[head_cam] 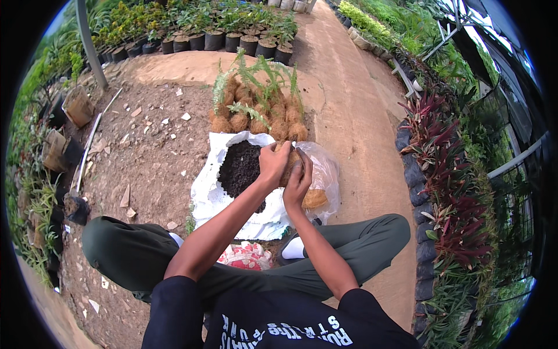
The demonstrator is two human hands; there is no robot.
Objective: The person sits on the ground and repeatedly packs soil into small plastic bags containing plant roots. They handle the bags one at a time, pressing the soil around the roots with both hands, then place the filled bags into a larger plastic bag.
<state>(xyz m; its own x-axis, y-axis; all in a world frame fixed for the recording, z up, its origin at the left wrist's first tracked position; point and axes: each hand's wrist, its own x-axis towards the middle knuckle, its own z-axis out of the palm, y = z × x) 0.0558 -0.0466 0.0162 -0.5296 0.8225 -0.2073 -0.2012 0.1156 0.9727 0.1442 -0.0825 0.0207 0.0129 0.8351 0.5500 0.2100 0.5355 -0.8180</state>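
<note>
Both hands cup a brown ball of coconut fibre (287, 174) above the right side of a white sack. My left hand (273, 162) wraps its left and upper side, while my right hand (301, 175) presses from the right, so much of the ball is hidden. Dark potting soil (239, 170) lies heaped on the opened white sack (205, 196). Beside it, to the right, is a clear plastic bag (324, 168) with a pad of coconut fibre (314, 199) at its near end. Rows of fibre-wrapped balls (259, 124), some with fern fronds (248, 74), stand just beyond the sack.
A red-and-white patterned cloth bundle (246, 256) lies between my legs. Black-bagged plants (213, 41) line the far edge, and red-leaved plants (453, 218) border the right. Rubble-strewn soil (144, 161) spreads left; a concrete path (362, 131) runs right. A metal post (91, 48) stands far left.
</note>
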